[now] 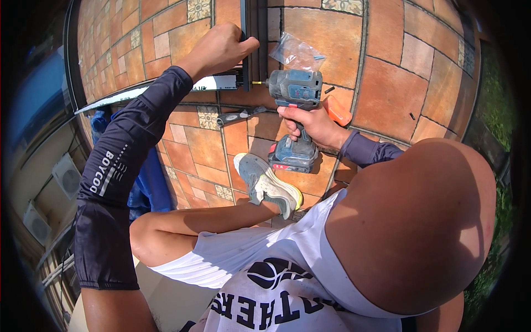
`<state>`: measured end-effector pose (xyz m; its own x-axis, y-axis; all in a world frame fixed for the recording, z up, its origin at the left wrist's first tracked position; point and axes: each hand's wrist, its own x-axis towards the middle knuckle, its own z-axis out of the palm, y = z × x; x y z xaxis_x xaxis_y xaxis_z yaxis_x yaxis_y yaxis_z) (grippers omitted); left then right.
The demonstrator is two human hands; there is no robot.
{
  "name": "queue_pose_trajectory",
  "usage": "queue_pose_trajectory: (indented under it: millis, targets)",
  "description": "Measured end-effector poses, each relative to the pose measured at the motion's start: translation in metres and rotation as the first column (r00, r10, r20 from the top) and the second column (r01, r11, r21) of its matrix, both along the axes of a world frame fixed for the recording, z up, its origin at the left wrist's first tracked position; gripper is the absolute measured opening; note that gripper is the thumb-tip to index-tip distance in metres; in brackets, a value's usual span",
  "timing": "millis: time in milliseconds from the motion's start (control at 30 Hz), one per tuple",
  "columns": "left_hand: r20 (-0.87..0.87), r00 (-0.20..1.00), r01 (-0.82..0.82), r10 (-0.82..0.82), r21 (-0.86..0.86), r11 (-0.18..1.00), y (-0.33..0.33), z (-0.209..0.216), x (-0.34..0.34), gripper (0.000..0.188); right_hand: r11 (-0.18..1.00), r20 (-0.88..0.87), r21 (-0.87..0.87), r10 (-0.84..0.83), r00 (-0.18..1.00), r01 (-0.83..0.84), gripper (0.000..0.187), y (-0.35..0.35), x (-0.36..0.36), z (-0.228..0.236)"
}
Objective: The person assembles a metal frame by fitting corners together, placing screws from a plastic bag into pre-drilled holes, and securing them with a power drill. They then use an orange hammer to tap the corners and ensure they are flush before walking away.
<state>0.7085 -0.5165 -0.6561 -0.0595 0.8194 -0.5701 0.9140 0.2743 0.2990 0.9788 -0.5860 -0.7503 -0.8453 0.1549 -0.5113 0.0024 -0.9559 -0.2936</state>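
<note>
My right hand (316,127) is closed round the handle of a blue and black cordless impact driver (296,88), with a battery at its base. The driver lies level, its yellowish bit pointing left at the side of a dark metal frame (254,47), near the frame's corner. Whether the bit or a screw touches the frame is too small to tell. Higher up, my left hand (221,50) grips the same frame, thumb over its edge and the other fingers partly hidden. A clear zip bag (298,53) lies just beyond the driver.
An orange object (337,112) lies right of the driver, and a grey and black hand tool (238,117) lies left of it. Small black pieces (412,116) are scattered on the tiled floor (387,83). Blue sheeting (150,182) is at left, near my shoe (268,185).
</note>
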Motion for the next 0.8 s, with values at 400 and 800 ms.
queue_pose_trajectory:
  millis: [400,800]
  targets:
    - [-0.024,1.000,-0.016,0.016,-0.001,1.000,0.000,-0.004,-0.006,0.056,0.996,0.005,0.051,0.078,0.997,-0.078,0.020,0.000,-0.001,-0.002]
    - [-0.050,0.998,0.052,-0.046,0.137,0.989,-0.003,0.000,-0.001,0.053,0.997,0.034,0.039,0.062,0.997,-0.063,0.017,-0.001,-0.005,0.000]
